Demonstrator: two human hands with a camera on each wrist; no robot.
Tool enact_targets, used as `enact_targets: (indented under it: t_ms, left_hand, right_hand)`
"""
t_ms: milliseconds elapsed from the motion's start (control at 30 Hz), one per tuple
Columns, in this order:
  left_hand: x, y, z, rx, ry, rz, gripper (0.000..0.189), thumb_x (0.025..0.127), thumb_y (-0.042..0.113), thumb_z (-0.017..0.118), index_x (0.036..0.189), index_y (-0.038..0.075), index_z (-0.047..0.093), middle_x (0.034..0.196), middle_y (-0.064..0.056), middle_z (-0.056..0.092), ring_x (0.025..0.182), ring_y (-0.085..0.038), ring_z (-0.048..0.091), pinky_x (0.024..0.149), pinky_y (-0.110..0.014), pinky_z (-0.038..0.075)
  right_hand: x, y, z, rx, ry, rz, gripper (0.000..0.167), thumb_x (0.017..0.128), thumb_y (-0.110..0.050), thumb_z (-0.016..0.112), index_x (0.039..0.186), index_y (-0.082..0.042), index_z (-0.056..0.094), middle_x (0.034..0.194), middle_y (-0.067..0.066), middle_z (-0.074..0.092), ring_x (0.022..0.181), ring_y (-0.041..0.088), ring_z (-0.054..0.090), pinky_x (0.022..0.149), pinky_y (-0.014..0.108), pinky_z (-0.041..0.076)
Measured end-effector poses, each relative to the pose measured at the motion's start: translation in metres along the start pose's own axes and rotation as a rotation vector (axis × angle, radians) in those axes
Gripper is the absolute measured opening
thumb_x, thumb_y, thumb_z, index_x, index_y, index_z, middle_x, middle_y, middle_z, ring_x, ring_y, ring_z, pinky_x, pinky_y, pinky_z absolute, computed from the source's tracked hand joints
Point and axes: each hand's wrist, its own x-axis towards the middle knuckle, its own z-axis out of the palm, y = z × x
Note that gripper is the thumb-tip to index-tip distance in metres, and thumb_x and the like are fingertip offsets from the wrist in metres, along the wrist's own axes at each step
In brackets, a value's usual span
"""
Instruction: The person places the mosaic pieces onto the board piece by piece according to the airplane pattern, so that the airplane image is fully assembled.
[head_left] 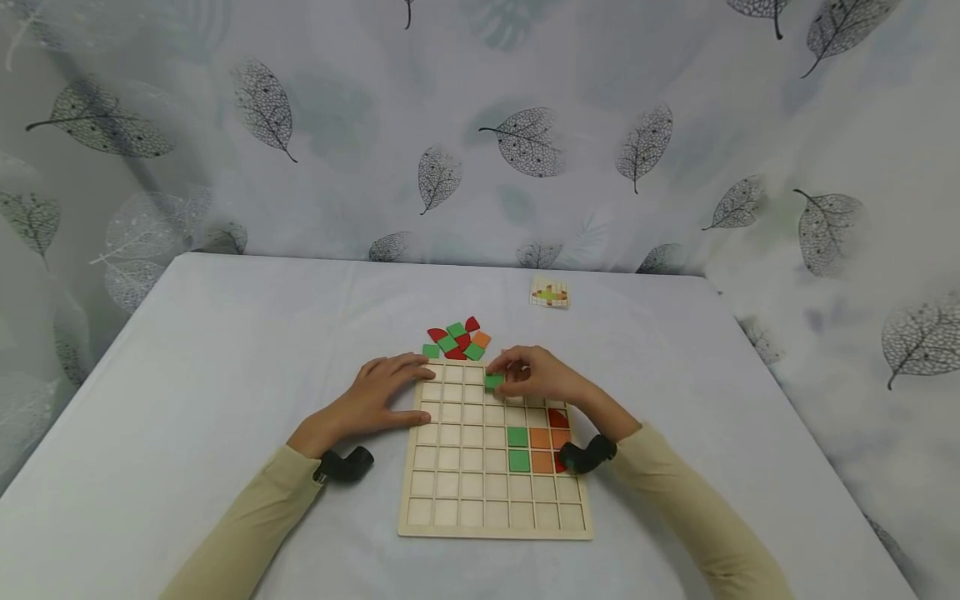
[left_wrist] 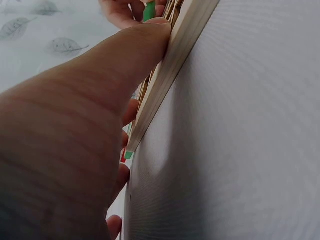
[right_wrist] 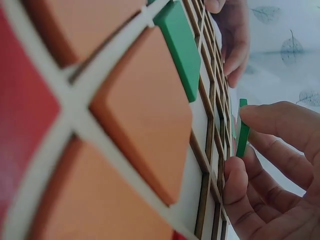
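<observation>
A wooden grid board (head_left: 459, 483) lies on the white table. Some of its right-hand cells hold green squares (head_left: 518, 448), orange squares (head_left: 541, 450) and red quarter-round tiles (head_left: 557, 418). My right hand (head_left: 542, 375) pinches a green square tile (right_wrist: 243, 128) between thumb and fingers, over the board's far rows. In the right wrist view that tile is tilted on edge, apart from the grid. My left hand (head_left: 378, 396) rests on the board's left edge with its thumb (left_wrist: 145, 42) and fingers spread.
Loose green, red and orange tiles (head_left: 456, 337) lie in a pile just past the board's far edge. A small picture card (head_left: 550, 292) sits near the table's back edge. A leaf-patterned cloth (head_left: 337, 167) hangs behind the table.
</observation>
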Motion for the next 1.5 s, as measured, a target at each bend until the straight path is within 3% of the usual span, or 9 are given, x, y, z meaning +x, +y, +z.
enact_targets:
  t_ms: [200,767,1100,1500]
  left_hand:
    - [0.000,0.000,-0.001,-0.001,-0.001,0.003,0.061,0.083,0.042,0.074,0.135,0.017,0.055,0.150,-0.007,0.041,0.140,-0.027,0.034,0.111,-0.055,0.017]
    - [0.000,0.002,-0.002,-0.001,-0.001,0.010,0.060,0.084,0.041,0.074,0.135,0.016,0.055,0.150,-0.009,0.041,0.140,-0.028,0.035,0.111,-0.056,0.017]
    - [0.000,0.000,0.000,0.001,0.007,0.019,0.060,0.084,0.042,0.074,0.135,0.017,0.055,0.149,-0.008,0.042,0.139,-0.027,0.036,0.111,-0.056,0.017]
    - [-0.001,0.000,0.000,-0.003,0.007,0.018,0.061,0.084,0.042,0.074,0.135,0.017,0.055,0.149,-0.008,0.041,0.139,-0.027,0.036,0.111,-0.055,0.017]
  right_hand:
    - [-0.007,-0.001,0.002,-0.028,-0.011,0.008,0.027,0.087,-0.013,0.074,0.112,-0.004,0.069,0.090,0.003,0.063,0.077,0.014,0.055,0.067,0.025,0.047]
    - [-0.021,-0.007,0.005,-0.019,-0.068,-0.054,0.024,0.087,-0.009,0.073,0.109,-0.001,0.068,0.098,0.008,0.067,0.079,0.013,0.056,0.069,0.023,0.049]
    - [-0.023,-0.010,0.009,-0.044,-0.150,-0.060,0.021,0.086,-0.013,0.075,0.105,-0.007,0.070,0.093,0.001,0.063,0.074,0.009,0.055,0.064,0.021,0.046]
    - [-0.030,-0.006,0.011,-0.002,-0.281,-0.174,0.020,0.086,-0.013,0.075,0.105,-0.008,0.069,0.097,0.004,0.064,0.072,0.006,0.053,0.061,0.020,0.046]
